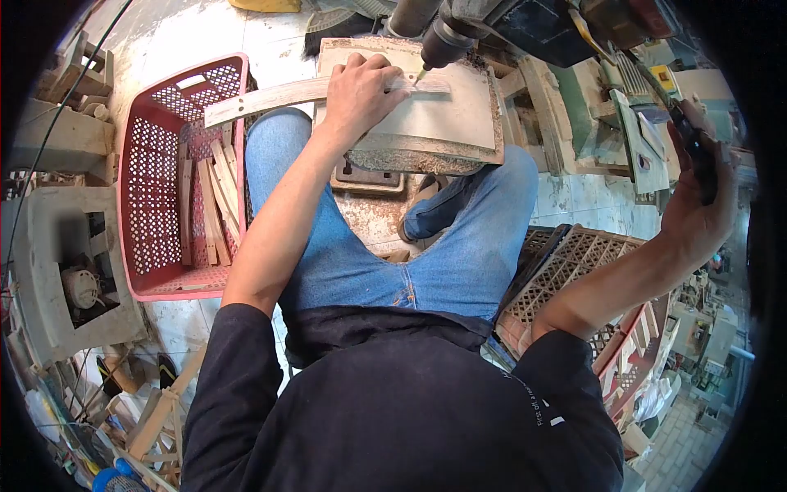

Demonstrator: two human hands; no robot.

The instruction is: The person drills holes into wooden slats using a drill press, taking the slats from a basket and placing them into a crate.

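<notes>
My left hand (362, 92) presses a long, pale wooden strip (279, 96) down on the board-topped work table (459, 131), its fingers curled over the strip. Just right of those fingers, the bit of a drill (443, 45) meets the strip near its right end. Dark holes show in the strip, one of them near its left end. Off to the right, my right hand (705, 176) is raised and wrapped round a black handle (702, 164) beside the machine.
A red plastic crate (135, 205) holding several wooden strips (215, 197) stands on the left. Brown and red crates (574, 271) are at the lower right. Wooden frames flank the table on the right. A dark cable runs down the far left.
</notes>
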